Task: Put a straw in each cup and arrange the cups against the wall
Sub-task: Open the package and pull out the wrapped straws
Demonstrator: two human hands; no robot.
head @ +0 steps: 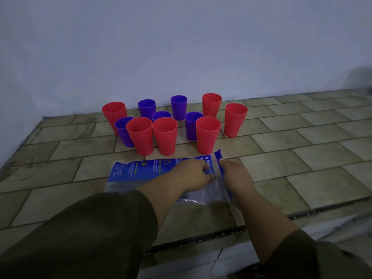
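Fingers (202, 166) of my left hand (191, 175) pinch the straw packet (141, 170) down while my right hand (236, 174) grips its blue flap (218, 156), likely to open it; empty cups (165, 135) stand clustered near the wall (181, 47).

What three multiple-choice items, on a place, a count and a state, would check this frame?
1. The plastic packet lies: A) behind the cups B) in front of the cups C) in a cup.
2. How many red cups? A) three B) six C) ten.
3. The cups are: A) upright, strawless B) tipped over C) stacked.
Answers: B, it lies nearer the camera than all cups; B, six stand among five purple cups; A, every rim faces up, no straw showing.
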